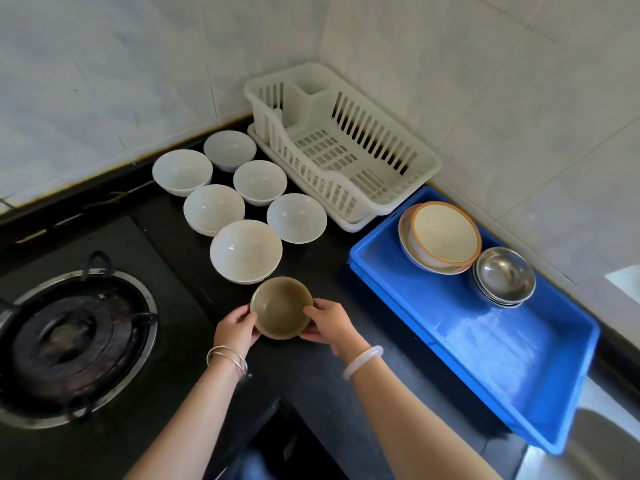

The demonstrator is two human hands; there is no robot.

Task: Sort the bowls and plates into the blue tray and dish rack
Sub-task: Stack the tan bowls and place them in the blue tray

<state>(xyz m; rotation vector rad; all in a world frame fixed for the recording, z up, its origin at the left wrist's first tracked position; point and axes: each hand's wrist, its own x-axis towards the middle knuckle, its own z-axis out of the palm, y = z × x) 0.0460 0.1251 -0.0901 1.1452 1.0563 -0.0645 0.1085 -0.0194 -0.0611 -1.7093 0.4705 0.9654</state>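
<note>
My left hand (237, 325) and right hand (329, 325) cup the olive-brown bowl (281, 307) from opposite sides, fingers curled onto its rim and wall, so neither is open or free. I judge the two-sided hold is there to keep the bowl level as it leaves the black tabletop (322, 271); I cannot tell whether it is already lifted or sitting down.

Just beyond my hands stand six white bowls (246, 251), upright and set close in a cluster, each easy to take one at a time. Farther out and to the right of them the cream dish rack (346, 157) sits in the wall corner with nothing in it. To the right of my right hand lies the blue tray (502, 368), its far end holding an orange-rimmed bowl (445, 233) nested in a plate and a stack of steel bowls (504, 275) beside it. Its near end is bare, which suits this bowl.
</note>
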